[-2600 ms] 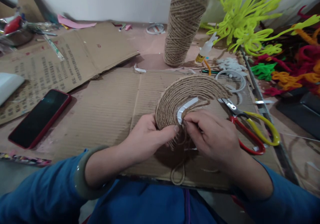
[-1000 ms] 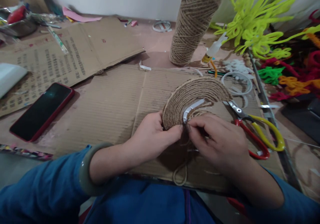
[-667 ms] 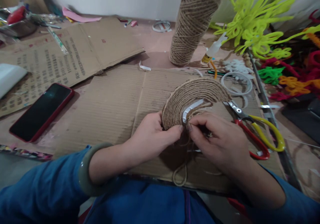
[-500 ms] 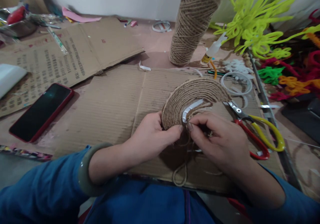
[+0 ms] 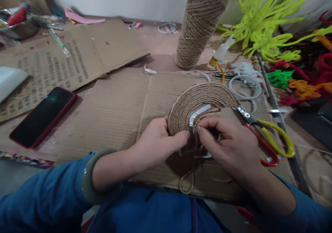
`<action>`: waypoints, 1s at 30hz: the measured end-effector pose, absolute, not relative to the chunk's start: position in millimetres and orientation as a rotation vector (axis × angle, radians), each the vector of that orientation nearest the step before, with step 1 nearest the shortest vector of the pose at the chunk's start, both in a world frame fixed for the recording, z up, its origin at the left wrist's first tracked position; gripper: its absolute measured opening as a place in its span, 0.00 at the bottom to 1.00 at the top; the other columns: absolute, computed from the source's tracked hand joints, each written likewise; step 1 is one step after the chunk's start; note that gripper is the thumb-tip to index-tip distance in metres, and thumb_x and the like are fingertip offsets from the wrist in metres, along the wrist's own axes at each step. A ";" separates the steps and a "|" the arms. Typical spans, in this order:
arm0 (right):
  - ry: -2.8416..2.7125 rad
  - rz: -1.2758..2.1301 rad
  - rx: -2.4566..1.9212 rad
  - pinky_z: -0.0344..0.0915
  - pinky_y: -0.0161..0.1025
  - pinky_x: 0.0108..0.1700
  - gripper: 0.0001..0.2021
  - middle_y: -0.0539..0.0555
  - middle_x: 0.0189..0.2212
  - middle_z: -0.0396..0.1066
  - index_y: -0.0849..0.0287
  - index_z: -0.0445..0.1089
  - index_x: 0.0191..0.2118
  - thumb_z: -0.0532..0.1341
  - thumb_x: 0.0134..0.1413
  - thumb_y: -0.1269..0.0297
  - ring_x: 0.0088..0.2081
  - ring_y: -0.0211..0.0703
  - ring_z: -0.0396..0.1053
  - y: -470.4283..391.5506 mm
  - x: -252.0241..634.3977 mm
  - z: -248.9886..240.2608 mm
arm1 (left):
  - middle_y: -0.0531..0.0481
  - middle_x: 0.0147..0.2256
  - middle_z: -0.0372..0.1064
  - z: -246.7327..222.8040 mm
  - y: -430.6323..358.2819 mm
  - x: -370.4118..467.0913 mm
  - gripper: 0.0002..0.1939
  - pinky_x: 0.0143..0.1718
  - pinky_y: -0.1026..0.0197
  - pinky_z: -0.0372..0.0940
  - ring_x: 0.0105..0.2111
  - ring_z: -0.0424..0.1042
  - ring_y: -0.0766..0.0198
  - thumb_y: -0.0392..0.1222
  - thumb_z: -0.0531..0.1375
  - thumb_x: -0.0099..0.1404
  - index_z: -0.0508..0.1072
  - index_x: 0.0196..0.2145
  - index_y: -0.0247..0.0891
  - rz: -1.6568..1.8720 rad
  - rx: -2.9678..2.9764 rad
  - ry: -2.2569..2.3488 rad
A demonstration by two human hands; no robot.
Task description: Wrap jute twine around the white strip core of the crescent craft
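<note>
Head view, twine coil (image 5: 181, 105) over cardboard (image 5: 116, 111), pinkish table (image 5: 163, 49), pale wall (image 5: 116, 1) behind

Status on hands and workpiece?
Left hand gripping curved brown twine piece. Right hand at its inner edge, beside curved white strip. Red-and-yellow-handled scissors close by.

Light brown with curvy lines on the rope arch (image 5: 199, 93) — white on its little strip (image 5: 199, 113). Brown too, but crisscross, on the string roll (image 5: 201, 27). Red and yellow on the scissors (image 5: 247, 115) — black and red on the phone (image 5: 44, 117).
</note>
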State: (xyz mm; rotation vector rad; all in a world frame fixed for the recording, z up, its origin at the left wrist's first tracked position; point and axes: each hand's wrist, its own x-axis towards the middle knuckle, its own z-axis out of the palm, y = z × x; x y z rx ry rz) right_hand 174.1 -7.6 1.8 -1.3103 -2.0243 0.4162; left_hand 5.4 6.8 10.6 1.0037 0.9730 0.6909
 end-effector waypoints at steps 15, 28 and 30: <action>-2.209 0.127 -1.137 0.65 0.34 0.30 0.04 0.51 0.28 0.73 0.59 0.69 0.39 0.60 0.58 0.67 0.29 0.38 0.72 -5.1 180.0 -2.7 | 0.57 0.18 0.64 6.9 6.9 3.2 0.05 0.20 0.69 0.60 0.19 0.63 0.72 0.32 0.57 0.53 0.67 0.21 0.35 0.626 0.980 1.043; -2.127 0.096 -1.208 0.65 0.33 0.30 0.04 0.49 0.26 0.71 0.57 0.67 0.33 0.58 0.58 0.72 0.29 0.36 0.71 -3.2 181.1 0.9 | 0.58 0.17 0.62 9.6 5.5 4.7 0.07 0.19 0.70 0.56 0.18 0.60 0.73 0.32 0.57 0.54 0.66 0.20 0.36 0.606 1.001 1.005; -2.100 0.058 -1.255 0.63 0.33 0.29 0.05 0.47 0.25 0.71 0.56 0.66 0.32 0.58 0.58 0.71 0.27 0.35 0.70 -2.9 182.2 2.4 | 0.58 0.17 0.62 9.7 5.5 4.8 0.06 0.19 0.70 0.56 0.18 0.60 0.73 0.32 0.57 0.54 0.67 0.20 0.35 0.593 0.999 1.004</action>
